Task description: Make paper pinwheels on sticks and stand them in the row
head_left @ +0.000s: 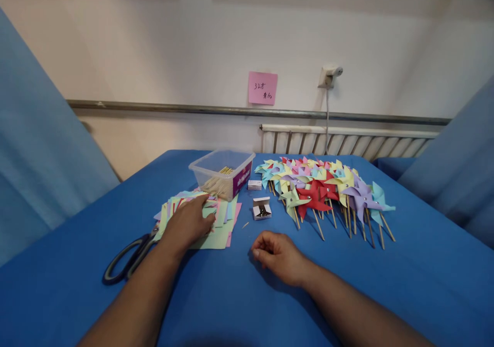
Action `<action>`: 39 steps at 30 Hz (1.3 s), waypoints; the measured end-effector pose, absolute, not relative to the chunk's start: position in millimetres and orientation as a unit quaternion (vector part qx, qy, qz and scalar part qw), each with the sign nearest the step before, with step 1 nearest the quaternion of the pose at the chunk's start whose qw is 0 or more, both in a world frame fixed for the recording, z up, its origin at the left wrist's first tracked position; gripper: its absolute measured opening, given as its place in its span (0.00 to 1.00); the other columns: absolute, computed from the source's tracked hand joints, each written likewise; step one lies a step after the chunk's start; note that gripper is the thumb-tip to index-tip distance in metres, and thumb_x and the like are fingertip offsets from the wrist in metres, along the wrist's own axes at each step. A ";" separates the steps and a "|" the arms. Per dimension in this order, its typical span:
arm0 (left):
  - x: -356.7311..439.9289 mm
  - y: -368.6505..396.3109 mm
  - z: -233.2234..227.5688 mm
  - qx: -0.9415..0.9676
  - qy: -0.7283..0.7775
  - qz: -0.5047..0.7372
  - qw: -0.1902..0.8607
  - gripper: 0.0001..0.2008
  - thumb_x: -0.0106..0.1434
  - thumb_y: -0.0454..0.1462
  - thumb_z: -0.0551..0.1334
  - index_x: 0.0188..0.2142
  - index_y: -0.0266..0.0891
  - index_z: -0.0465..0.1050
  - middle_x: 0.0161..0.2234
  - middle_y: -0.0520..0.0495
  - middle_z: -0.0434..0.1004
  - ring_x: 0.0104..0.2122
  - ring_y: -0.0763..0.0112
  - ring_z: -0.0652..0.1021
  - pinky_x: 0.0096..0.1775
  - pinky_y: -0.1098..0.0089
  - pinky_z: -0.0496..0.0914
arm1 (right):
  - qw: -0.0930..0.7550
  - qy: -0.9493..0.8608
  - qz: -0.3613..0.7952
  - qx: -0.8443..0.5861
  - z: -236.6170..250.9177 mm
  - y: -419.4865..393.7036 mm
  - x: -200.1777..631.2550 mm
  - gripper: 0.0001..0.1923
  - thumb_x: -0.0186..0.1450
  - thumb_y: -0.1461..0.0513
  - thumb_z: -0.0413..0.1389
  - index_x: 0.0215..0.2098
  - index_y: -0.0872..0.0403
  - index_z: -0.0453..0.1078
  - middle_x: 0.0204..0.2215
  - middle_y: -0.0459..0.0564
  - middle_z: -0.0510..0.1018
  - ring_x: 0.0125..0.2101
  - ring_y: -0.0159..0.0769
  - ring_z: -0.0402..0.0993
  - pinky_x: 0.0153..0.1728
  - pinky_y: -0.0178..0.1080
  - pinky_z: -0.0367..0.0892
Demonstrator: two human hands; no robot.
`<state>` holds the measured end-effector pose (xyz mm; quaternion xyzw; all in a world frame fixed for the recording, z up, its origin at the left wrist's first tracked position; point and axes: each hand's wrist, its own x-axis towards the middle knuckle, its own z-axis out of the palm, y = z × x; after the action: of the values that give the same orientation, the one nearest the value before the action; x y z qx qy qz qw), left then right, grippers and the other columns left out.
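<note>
The left hand lies flat, fingers spread, on a stack of coloured paper squares at the near left of the blue counter. The right hand rests just right of the stack, its grip loosely curled on nothing visible. Scissors lie left of the stack; finished pinwheels lie far right, beside a clear tub of sticks.

Matt coloured paper sheets, clear glossy plastic tub, wooden-sticked paper pinwheels, matt blue cloth.
</note>
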<state>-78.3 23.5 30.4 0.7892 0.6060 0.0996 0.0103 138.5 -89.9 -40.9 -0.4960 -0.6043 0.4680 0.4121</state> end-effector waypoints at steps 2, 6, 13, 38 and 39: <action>-78.1 23.5 30.7 0.787 0.609 0.102 0.011 0.30 0.56 0.43 0.56 0.58 0.35 0.64 0.54 0.36 0.71 0.51 0.50 0.72 0.48 0.60 0.65 | 0.412 -0.603 0.470 -0.496 -41.5 -89.4 139.1 0.02 0.59 0.65 0.53 0.29 0.54 0.68 0.22 0.42 0.71 0.23 0.28 0.65 0.24 0.30 0.62; -77.7 24.2 32.7 0.779 0.618 0.111 0.004 0.27 0.57 0.42 0.55 0.56 0.36 0.65 0.53 0.38 0.73 0.50 0.50 0.73 0.45 0.61 0.66 | 0.414 -0.599 0.482 -0.488 -42.6 -88.6 139.6 0.02 0.59 0.65 0.54 0.30 0.54 0.68 0.23 0.42 0.71 0.23 0.27 0.65 0.24 0.31 0.62; -79.3 24.1 35.7 0.748 0.650 0.134 0.019 0.22 0.59 0.38 0.51 0.53 0.38 0.68 0.48 0.42 0.77 0.46 0.58 0.76 0.44 0.64 0.67 | 0.401 -0.611 0.481 -0.484 -45.5 -87.8 141.4 0.02 0.60 0.64 0.54 0.31 0.54 0.68 0.24 0.42 0.71 0.24 0.28 0.66 0.25 0.31 0.62; -74.8 23.6 33.6 0.776 0.624 0.090 0.016 0.29 0.56 0.45 0.56 0.56 0.36 0.66 0.51 0.37 0.74 0.48 0.51 0.74 0.42 0.63 0.67 | 0.377 -0.631 0.461 -0.497 -37.6 -92.0 141.6 0.03 0.61 0.64 0.54 0.33 0.54 0.69 0.25 0.43 0.72 0.24 0.27 0.65 0.25 0.30 0.59; -74.4 22.9 35.2 0.774 0.626 0.090 0.019 0.29 0.55 0.45 0.56 0.55 0.36 0.67 0.50 0.37 0.75 0.47 0.51 0.75 0.41 0.63 0.66 | 0.377 -0.634 0.457 -0.497 -37.6 -92.2 141.7 0.03 0.61 0.64 0.54 0.33 0.54 0.69 0.25 0.43 0.72 0.25 0.27 0.65 0.25 0.30 0.59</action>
<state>-74.4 22.9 35.2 0.7741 0.6264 0.0898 0.0193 141.7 -92.2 -37.6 -0.4966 -0.6340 0.4574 0.3771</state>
